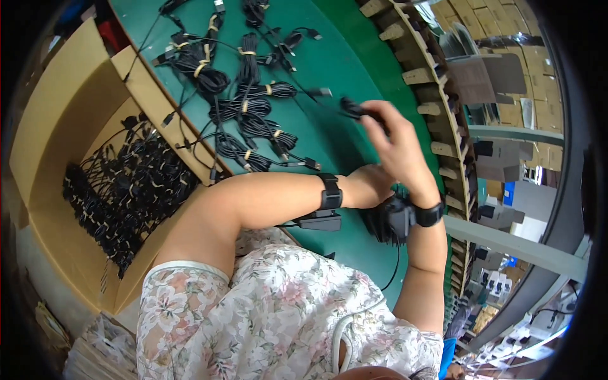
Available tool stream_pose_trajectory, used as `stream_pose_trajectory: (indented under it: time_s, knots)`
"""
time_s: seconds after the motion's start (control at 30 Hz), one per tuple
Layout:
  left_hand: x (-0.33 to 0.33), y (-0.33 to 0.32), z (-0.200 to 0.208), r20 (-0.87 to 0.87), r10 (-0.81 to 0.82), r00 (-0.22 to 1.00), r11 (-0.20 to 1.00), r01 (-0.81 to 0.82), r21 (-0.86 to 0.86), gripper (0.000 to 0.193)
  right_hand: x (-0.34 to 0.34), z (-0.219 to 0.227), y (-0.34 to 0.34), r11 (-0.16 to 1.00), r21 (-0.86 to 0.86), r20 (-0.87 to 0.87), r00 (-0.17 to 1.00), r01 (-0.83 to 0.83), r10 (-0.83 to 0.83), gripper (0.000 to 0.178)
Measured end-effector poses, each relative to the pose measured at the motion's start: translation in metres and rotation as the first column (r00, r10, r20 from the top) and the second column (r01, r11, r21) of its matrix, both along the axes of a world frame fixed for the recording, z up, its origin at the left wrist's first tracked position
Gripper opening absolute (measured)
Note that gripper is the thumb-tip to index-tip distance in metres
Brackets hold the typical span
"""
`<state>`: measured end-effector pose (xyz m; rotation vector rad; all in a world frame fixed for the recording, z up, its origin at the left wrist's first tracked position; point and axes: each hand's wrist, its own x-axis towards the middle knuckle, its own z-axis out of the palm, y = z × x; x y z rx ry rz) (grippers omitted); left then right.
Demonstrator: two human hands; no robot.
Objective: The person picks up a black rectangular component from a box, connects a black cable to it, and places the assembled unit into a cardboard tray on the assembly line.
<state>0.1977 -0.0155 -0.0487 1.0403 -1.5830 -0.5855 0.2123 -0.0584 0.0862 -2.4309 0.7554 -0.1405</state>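
Observation:
My right hand (402,142) is raised above the green table, its thumb and fingers pinched on a black cable (351,107), blurred by motion. My left hand (369,183) is lower, partly behind the right wrist; its fingers are hidden, so what it holds does not show. Just below it are dark items (379,223), too covered to make out. To the left of both hands, several black cable bundles (248,107), bound with pale ties, lie in a loose pile with their plugs sticking out.
An open cardboard box (60,136) at the left holds a heap of black cables (130,190). The green table (342,60) curves along a row of cardboard dividers (430,109) on the right. Grey metal bars (513,237) cross beyond it, with stacked cartons (487,22) behind.

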Motion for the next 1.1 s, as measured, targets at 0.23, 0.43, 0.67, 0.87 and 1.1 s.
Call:
stream_pose_trajectory:
  time_s: [0.23, 0.43, 0.67, 0.87, 1.1]
  knots:
    - [0.025, 0.011, 0.043, -0.246, -0.35, 0.904, 0.882, 0.407, 0.238, 0.031, -0.092, 0.018, -0.028, 0.804, 0.551, 0.37, 0.798, 0.224, -0.476, 0.016]
    - [0.029, 0.004, 0.056, -0.093, 0.084, 0.992, 0.837, -0.121, -0.534, 0.042, -0.146, 0.036, -0.022, 0.835, 0.358, 0.335, 0.777, 0.419, -0.533, 0.019]
    - [0.023, -0.019, 0.035, -0.727, -0.331, 0.602, 0.837, 0.543, 0.068, 0.034, -0.151, 0.01, -0.002, 0.649, 0.746, 0.405, 0.672, 0.149, -0.62, 0.021]
    - [0.022, -0.004, 0.043, -0.949, -0.128, 0.29, 0.523, 0.832, 0.183, 0.034, -0.127, -0.014, -0.005, 0.822, -0.495, 0.261, 0.951, 0.28, -0.167, 0.027]
    - [0.041, -0.016, 0.034, -0.862, -0.288, 0.417, 0.245, 0.902, 0.354, 0.024, -0.141, 0.008, -0.005, 0.876, -0.43, -0.166, 0.973, -0.218, 0.161, 0.036]
